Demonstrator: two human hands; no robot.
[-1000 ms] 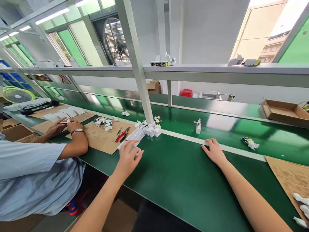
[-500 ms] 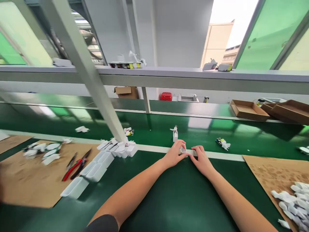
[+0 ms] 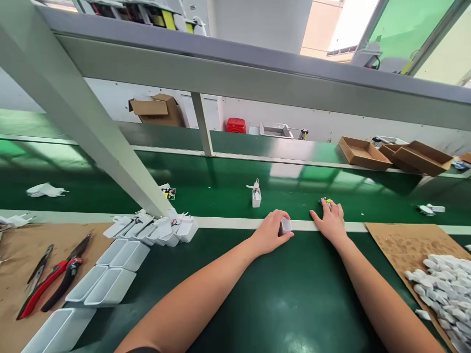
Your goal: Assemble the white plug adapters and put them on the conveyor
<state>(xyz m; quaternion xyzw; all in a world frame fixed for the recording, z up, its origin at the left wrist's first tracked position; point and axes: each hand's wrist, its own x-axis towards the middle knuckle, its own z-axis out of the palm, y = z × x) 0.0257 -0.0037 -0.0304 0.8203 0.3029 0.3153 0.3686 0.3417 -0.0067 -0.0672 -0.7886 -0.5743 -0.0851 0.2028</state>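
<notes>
My left hand (image 3: 271,232) is closed around a small white plastic housing (image 3: 286,225), whose open end shows, at the pale strip edging the conveyor. Farther right, my right hand (image 3: 331,221) reaches over that strip with its thumb apart from the fingers. Its fingertips are at a small circuit board with a yellow part (image 3: 326,201), mostly covered by them. Beyond my left hand, a white housing with wires and a plug piece (image 3: 256,197) stands upright on the green belt (image 3: 228,196).
At left, empty white housings (image 3: 110,284) line up below filled ones (image 3: 172,230), beside red-and-black pliers (image 3: 61,274) on cardboard. White plastic pieces (image 3: 445,284) are heaped at right. A slanted metal post (image 3: 110,142) and shelf beam (image 3: 239,78) cross in front.
My right hand has left the housing and moved right, over the belt to the circuit board. My left hand keeps the housing. The view has tilted down and come closer.
</notes>
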